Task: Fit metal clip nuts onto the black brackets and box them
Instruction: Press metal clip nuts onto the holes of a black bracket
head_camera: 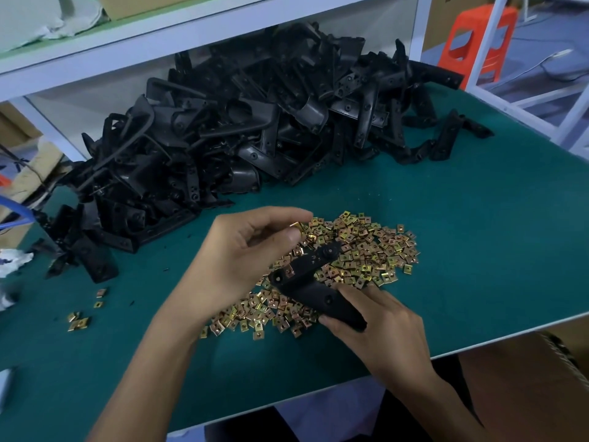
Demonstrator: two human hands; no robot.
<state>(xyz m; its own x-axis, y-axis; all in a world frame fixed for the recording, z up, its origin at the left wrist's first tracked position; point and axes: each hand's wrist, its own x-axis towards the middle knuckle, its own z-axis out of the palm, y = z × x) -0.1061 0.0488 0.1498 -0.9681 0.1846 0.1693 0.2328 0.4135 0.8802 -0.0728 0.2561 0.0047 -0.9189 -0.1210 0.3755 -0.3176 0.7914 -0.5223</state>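
Observation:
My right hand [379, 320] grips the lower end of a black bracket [306, 282], which points up and to the left over a heap of gold-coloured metal clip nuts [366, 250]. One clip nut [288, 271] sits fitted on the bracket near its bend. Just above the bracket's top end, my left hand [242, 260] pinches a single clip nut [298, 227] between thumb and forefinger. A large pile of black brackets [242, 129] lies at the back of the green table [478, 237].
A few stray clip nuts [79, 322] lie at the left. A cardboard box [522, 390] stands below the table's front right edge. White shelving [178, 30] runs behind the bracket pile, with an orange stool [478, 39] beyond on the right.

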